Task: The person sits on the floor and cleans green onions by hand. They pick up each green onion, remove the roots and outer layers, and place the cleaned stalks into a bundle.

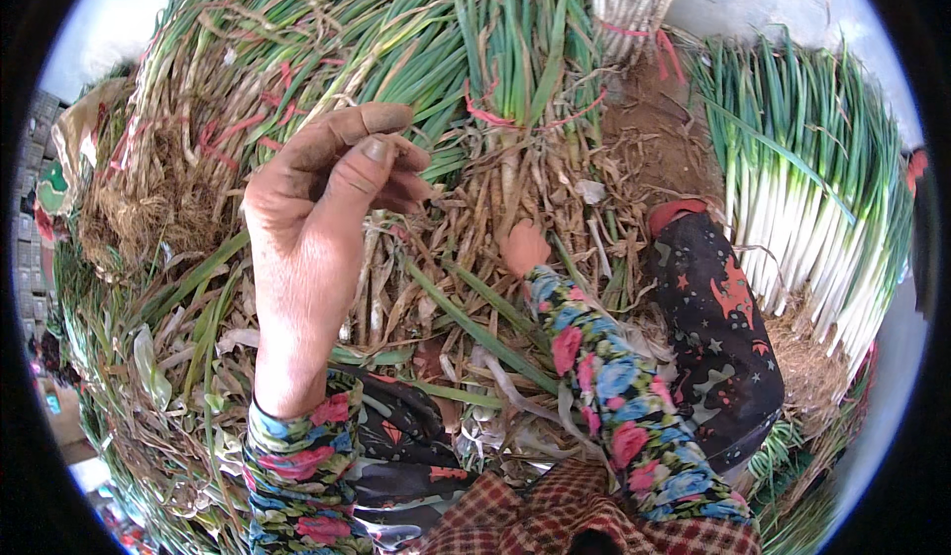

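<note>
My left hand (334, 176) is raised in front of the pile, its soiled fingers curled and the thumb tip resting against them. Nothing shows between them. Lower and to the right, my right hand (524, 249) is down among dry stalks at the root end of a bundle of green onions (513, 64). Its fingers are hidden, so whether they grip is unclear. A pink tie (487, 114) runs around that bundle below its green leaves. Loose dry husks and leaves (416, 280) lie between my hands.
Untrimmed green onions with pink ties (223, 109) are heaped at the left. Cleaned green onions with white stems (787, 235) stand at the right, beside my bent leg (713, 339). A tied white-stemmed bundle (631, 5) is at the top. Bare soil (654, 131) shows below it.
</note>
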`<control>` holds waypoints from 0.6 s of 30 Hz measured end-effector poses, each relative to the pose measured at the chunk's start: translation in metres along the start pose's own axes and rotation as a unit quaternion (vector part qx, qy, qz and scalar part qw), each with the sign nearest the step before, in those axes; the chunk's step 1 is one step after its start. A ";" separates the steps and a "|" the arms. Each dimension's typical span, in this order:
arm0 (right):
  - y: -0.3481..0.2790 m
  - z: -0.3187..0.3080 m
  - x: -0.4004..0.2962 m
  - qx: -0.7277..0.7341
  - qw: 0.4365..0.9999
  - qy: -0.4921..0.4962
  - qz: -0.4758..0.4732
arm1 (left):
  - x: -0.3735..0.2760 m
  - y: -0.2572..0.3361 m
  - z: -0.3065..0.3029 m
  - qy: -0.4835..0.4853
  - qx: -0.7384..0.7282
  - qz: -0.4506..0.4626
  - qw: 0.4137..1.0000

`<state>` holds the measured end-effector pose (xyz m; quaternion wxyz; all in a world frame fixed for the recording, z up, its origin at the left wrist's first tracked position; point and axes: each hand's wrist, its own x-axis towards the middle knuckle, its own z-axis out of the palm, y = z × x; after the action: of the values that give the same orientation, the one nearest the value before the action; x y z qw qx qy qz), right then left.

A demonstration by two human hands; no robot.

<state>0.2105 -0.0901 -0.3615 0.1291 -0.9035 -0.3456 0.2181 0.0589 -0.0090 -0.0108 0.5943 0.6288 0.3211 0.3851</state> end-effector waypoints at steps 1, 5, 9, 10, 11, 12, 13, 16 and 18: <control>-0.009 0.023 0.000 -0.044 0.999 0.025 -0.005 | -0.005 0.005 -0.007 0.015 0.006 -0.003 1.000; -0.002 0.029 0.000 -0.022 0.999 -0.001 0.033 | -0.010 0.003 -0.021 0.007 -0.033 -0.005 0.999; 0.004 0.023 -0.017 0.122 0.989 -0.076 0.036 | -0.010 0.012 -0.021 0.007 -0.081 -0.033 0.996; 0.007 0.027 -0.019 0.098 0.992 -0.079 0.030 | -0.010 0.015 -0.019 0.008 -0.083 -0.043 0.996; 0.009 0.029 -0.019 0.073 0.994 -0.082 0.025 | -0.010 0.013 -0.018 0.006 -0.078 -0.035 0.996; 0.012 0.029 -0.016 0.109 0.985 -0.132 0.026 | -0.009 0.009 -0.018 0.002 -0.072 -0.026 0.997; 0.019 0.026 -0.011 0.143 0.973 -0.181 0.027 | -0.008 0.004 -0.018 -0.002 -0.066 -0.017 0.998; 0.003 -0.011 -0.020 0.442 0.864 -0.231 0.069 | -0.005 0.003 -0.028 0.022 -0.057 -0.030 0.998; 0.015 -0.086 -0.038 0.597 0.763 -0.228 0.096 | -0.002 0.003 -0.021 0.017 -0.077 -0.031 0.996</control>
<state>0.2358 -0.1338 -0.2806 0.5382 -0.5955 -0.0762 0.5915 0.0400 -0.0004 -0.0083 0.6476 0.5639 0.3199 0.4004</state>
